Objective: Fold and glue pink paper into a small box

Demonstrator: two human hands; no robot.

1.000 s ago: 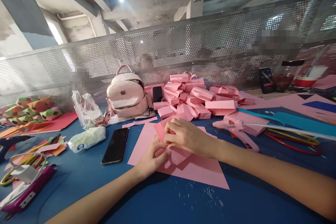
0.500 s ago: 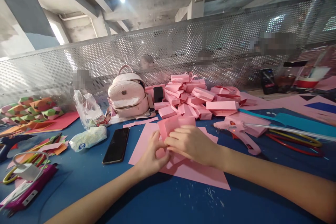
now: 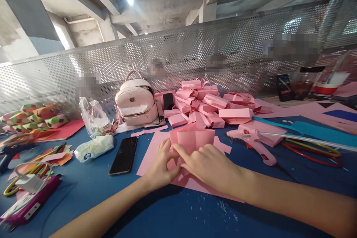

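Note:
A creased piece of pink paper [image 3: 199, 137] stands up between my hands, its folds opened out toward the far side. My left hand [image 3: 164, 163] pinches its left edge between thumb and fingers. Against its near side, my right hand [image 3: 209, 163] presses with the forefinger and thumb close to my left fingertips. Part of the paper is hidden behind my right hand. Flat pink sheets [image 3: 152, 152] lie beneath both hands on the blue table. Just beyond rises a heap of folded pink paper boxes [image 3: 192, 100].
A pink glue gun [image 3: 256, 143] lies right of my hands, near a teal strip [image 3: 315, 130]. To the left are a black phone [image 3: 123, 155], a tissue pack [image 3: 95, 148] and a purple power strip [image 3: 35, 200]. A backpack [image 3: 136, 102] stands behind. A co-worker's hand [image 3: 13, 143] shows far left.
My right hand has slid down and nearer, uncovering more of the pink paper, which now spreads wider. My left hand stays nearly still. A co-worker's hand has appeared at the far left.

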